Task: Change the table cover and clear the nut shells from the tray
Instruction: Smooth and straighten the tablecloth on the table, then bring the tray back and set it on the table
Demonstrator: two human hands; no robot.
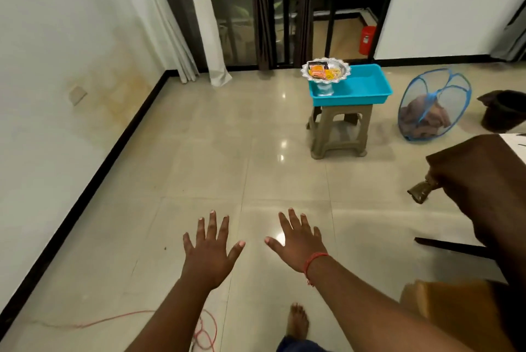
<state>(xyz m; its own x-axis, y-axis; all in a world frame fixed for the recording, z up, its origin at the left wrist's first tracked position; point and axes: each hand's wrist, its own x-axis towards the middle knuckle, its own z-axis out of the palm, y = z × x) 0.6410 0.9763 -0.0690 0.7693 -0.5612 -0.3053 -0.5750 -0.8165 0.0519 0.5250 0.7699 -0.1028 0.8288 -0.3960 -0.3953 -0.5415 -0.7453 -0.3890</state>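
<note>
My left hand point(209, 249) and my right hand point(299, 240) are stretched out over the tiled floor, palms down, fingers spread, holding nothing. A table draped in a brown cover point(481, 181) enters from the right edge, its corner hanging down. Farther ahead a turquoise plastic tray point(367, 87) sits on a beige plastic stool point(338, 135). A silver pedestal bowl point(326, 70) with orange and yellow packets stands in the tray's left end. No nut shells can be made out from here.
A blue mesh laundry basket point(432, 107) holding brown cloth leans right of the stool. A dark bin point(506, 110) stands beyond it. A red cord point(199, 331) lies on the floor near my bare foot point(297, 323). White curtains and glass doors line the back wall.
</note>
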